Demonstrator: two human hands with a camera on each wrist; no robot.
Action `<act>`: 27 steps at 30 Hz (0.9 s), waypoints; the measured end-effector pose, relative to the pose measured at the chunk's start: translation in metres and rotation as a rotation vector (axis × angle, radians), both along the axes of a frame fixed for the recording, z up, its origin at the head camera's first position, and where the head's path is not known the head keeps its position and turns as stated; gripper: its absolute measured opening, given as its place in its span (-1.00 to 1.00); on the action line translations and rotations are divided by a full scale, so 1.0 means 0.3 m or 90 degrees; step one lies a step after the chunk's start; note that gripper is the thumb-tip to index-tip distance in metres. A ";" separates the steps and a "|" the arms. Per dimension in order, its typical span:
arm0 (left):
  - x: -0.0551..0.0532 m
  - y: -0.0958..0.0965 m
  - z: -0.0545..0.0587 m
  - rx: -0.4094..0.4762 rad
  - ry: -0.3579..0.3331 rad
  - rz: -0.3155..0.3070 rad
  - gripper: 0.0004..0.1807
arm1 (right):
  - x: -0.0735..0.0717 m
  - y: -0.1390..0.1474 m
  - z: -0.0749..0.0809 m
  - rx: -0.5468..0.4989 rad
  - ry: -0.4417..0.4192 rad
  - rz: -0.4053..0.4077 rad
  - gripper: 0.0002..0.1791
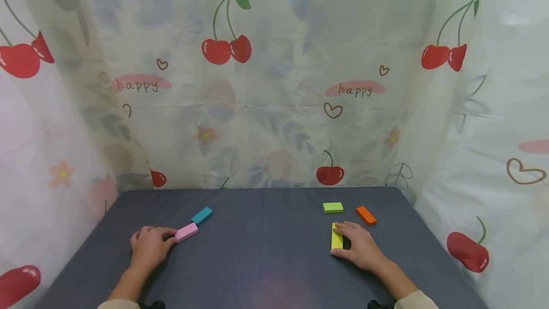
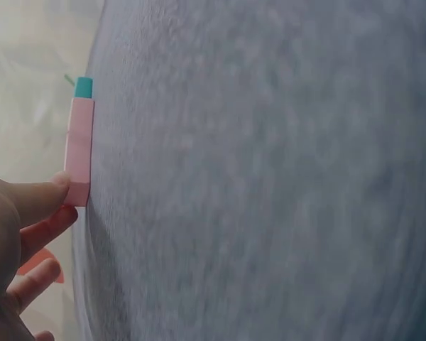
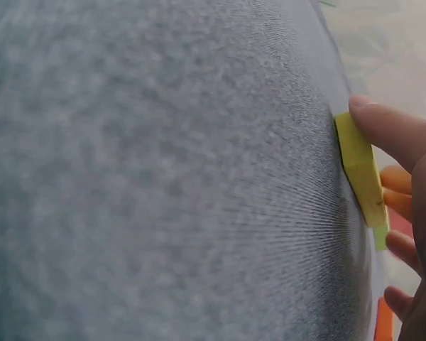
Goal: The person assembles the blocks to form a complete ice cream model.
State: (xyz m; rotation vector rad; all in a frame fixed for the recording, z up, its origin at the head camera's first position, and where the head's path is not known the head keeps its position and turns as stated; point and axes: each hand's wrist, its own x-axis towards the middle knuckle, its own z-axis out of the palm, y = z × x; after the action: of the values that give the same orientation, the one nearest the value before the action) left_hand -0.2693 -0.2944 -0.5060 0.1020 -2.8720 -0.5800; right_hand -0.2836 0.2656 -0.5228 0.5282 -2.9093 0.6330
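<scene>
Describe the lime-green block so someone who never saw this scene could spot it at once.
On the dark grey table, look right of centre, near its far edge. Beyond the yellow block and left of the orange block lies the lime-green block. Unlike those two, its long side runs roughly along that edge.

L hand (image 1: 147,247) pinches btwn thumb & finger, others slightly bent. R hand (image 1: 359,246) grips w/ thumb on near side, fingers far side. L forearm (image 1: 130,283) & R forearm (image 1: 395,278) angle inward, well apart.
</scene>
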 end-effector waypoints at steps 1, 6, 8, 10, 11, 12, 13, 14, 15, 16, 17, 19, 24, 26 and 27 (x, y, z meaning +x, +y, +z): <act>0.000 0.004 0.000 0.003 0.000 0.001 -0.78 | 0.001 -0.001 0.001 0.001 -0.003 0.002 -0.26; 0.004 0.025 -0.002 0.020 -0.007 0.014 -0.77 | 0.003 0.000 0.010 0.000 -0.006 0.014 -0.26; 0.004 0.033 -0.001 0.025 -0.009 0.015 -0.77 | 0.005 0.002 0.013 0.000 -0.003 0.018 -0.26; 0.004 0.043 0.001 0.030 -0.011 0.014 -0.77 | 0.007 0.006 0.015 -0.001 0.000 0.022 -0.26; 0.002 0.047 0.002 0.033 -0.012 0.015 -0.77 | 0.007 0.008 0.016 -0.003 0.000 0.026 -0.27; 0.001 0.052 0.003 0.034 -0.013 0.017 -0.77 | 0.008 0.010 0.016 -0.007 0.000 0.029 -0.27; 0.000 0.056 0.003 0.033 -0.014 0.019 -0.77 | 0.008 0.010 0.016 -0.009 -0.001 0.033 -0.27; -0.002 0.059 0.003 0.033 -0.017 0.020 -0.77 | 0.008 0.011 0.015 -0.012 -0.001 0.035 -0.27; -0.004 0.063 0.003 0.033 -0.019 0.022 -0.78 | 0.007 0.011 0.015 -0.015 -0.002 0.037 -0.28; -0.006 0.067 0.003 0.033 -0.020 0.023 -0.78 | 0.005 0.011 0.015 -0.016 -0.003 0.037 -0.27; -0.009 0.071 0.004 0.032 -0.023 0.024 -0.78 | 0.003 0.010 0.015 -0.016 -0.005 0.036 -0.27; -0.013 0.081 0.004 0.030 -0.025 0.023 -0.78 | -0.003 0.007 0.015 -0.015 -0.009 0.035 -0.26; -0.027 0.108 -0.001 0.038 -0.038 0.031 -0.78 | -0.018 -0.005 0.017 -0.012 -0.038 0.043 -0.22; -0.034 0.120 -0.003 0.046 -0.043 0.037 -0.78 | -0.021 -0.011 0.017 -0.013 -0.048 0.044 -0.21; -0.037 0.126 -0.003 0.050 -0.044 0.040 -0.78 | -0.022 -0.015 0.017 -0.014 -0.051 0.044 -0.20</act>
State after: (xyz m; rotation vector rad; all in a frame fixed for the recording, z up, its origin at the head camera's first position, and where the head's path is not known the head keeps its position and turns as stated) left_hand -0.2803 -0.2566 -0.5070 0.2269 -2.9000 -0.6901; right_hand -0.2903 0.2611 -0.5176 0.6159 -2.9661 0.7113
